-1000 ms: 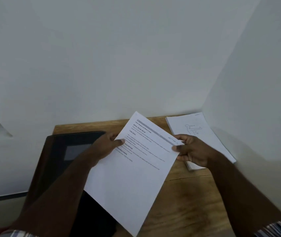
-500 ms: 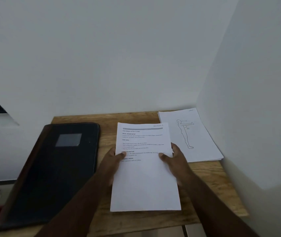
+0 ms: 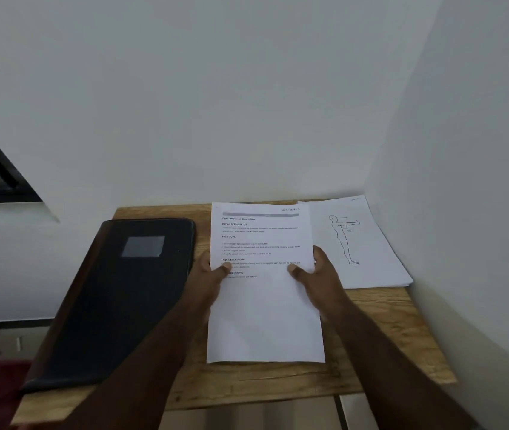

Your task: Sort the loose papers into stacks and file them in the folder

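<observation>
Both hands, left hand (image 3: 208,276) and right hand (image 3: 315,274), pinch the white printed text sheet (image 3: 265,293) by its side edges; I'd square it before lowering. The closed black leather folder (image 3: 116,299) lies just left of them.

A tabletop (image 3: 377,330) of light wood with visible grain and a matt finish. On it, a dark folder (image 3: 116,305) with a smooth, faintly glossy cover like leather or plastic and a paler rectangular patch. A printed sheet (image 3: 265,321) of plain matt white paper. A stack of white papers (image 3: 371,259), also matt, the top one bearing a line drawing. Smooth painted white walls (image 3: 216,103).
</observation>
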